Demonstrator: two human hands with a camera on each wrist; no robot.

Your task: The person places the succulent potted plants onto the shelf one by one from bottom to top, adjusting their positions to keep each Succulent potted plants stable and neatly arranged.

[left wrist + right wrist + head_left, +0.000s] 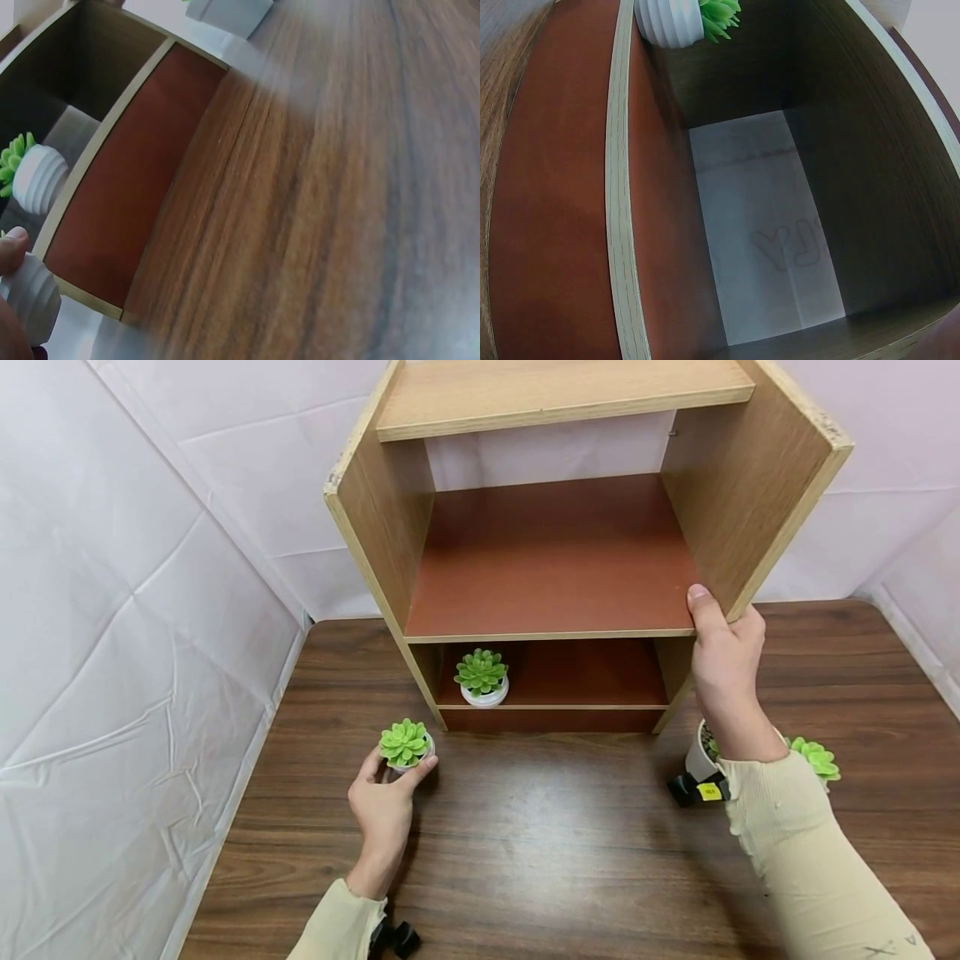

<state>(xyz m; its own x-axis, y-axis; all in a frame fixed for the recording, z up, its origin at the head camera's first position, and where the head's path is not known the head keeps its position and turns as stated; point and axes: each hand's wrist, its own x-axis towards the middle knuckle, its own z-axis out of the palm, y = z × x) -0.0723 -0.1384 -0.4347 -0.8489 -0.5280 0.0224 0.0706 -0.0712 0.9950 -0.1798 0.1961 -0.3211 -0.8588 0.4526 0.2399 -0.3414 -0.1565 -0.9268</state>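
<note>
My left hand (381, 818) holds a small potted succulent (404, 742), green with a white pot, just left of the wooden shelf unit's lower front corner. In the left wrist view, the thumb (13, 247) lies against that ribbed white pot (34, 300). On the right, my right hand (726, 664) grips the side panel of the shelf unit (555, 560), its thumb on the reddish-brown middle shelf; the other fingers are mostly hidden behind the panel. Another potted succulent (482, 677) stands at the left end of the bottom shelf, also visible in the right wrist view.
Behind my right wrist, a white pot (701, 756) and another green succulent (816, 758) stand partly hidden on the dark wooden table (540, 843). White sheeting (150, 610) hangs on the left and behind the unit.
</note>
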